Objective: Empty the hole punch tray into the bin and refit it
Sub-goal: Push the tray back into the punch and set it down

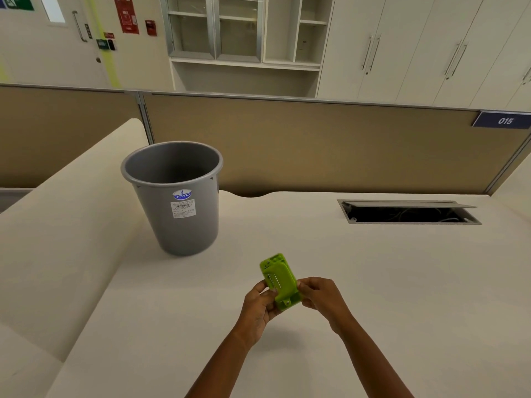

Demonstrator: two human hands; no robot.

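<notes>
Hands meet over the desk (pixel 373 282), both closed on the green hole punch (pixel 280 281), held in the air, underside seemingly up: left hand (pixel 258 307) pinches one long edge, right hand (pixel 321 297) the other. Tray removal seems to be in hand; whether it is freed is unclear. Next comes carrying it to the grey bin (pixel 175 196), well apart to the left.
</notes>
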